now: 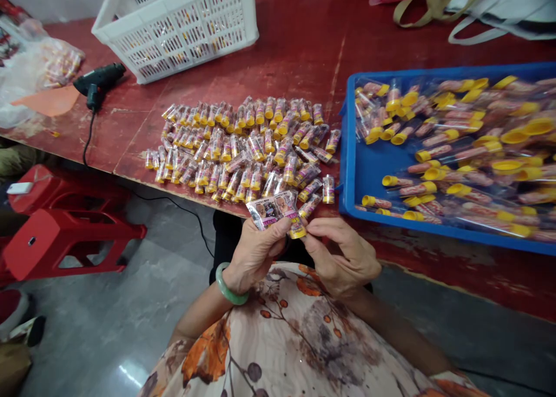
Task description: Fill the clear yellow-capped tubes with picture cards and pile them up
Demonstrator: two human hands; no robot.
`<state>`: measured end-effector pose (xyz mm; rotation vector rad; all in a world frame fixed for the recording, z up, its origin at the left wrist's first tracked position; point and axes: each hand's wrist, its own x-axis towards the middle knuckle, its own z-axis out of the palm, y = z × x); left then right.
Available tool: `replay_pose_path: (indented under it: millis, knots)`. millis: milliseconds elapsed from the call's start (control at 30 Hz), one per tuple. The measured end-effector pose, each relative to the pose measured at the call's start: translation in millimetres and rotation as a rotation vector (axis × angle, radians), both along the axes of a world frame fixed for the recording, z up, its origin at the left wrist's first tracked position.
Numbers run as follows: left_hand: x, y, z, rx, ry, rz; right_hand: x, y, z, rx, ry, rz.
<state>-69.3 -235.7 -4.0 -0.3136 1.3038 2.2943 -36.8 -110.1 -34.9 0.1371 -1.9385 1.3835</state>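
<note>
My left hand (259,247), with a green bangle at its wrist, is closed on printed plastic sleeves (264,210) just over the table's front edge. One sleeve, under my left thumb, has a yellow lower end (297,231). My right hand (341,255) pinches thumb and forefinger together at the right edge of that yellow-ended sleeve; the fingertips hide the exact spot. Beyond my hands lie rows of small wrapped tubes (226,148) with yellow ends. One wrapped tube (328,189) stands upright beside the blue tray.
On the right, a blue tray (369,155) holds many clear tubes with yellow caps and pinkish contents. A white slotted basket (143,55) stands at the back. A black heat gun (99,81) lies left, its cord hanging off the red table (299,55). Red stools (56,241) stand below.
</note>
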Motion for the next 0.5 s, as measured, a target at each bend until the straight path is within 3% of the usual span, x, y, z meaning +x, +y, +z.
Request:
replay_pose_path:
  millis: [500]
  knots:
    - [5.7,-0.4,0.0,-0.029,-0.018,-0.01,10.2,1.9,3.5,0.202,-0.012,-0.074]
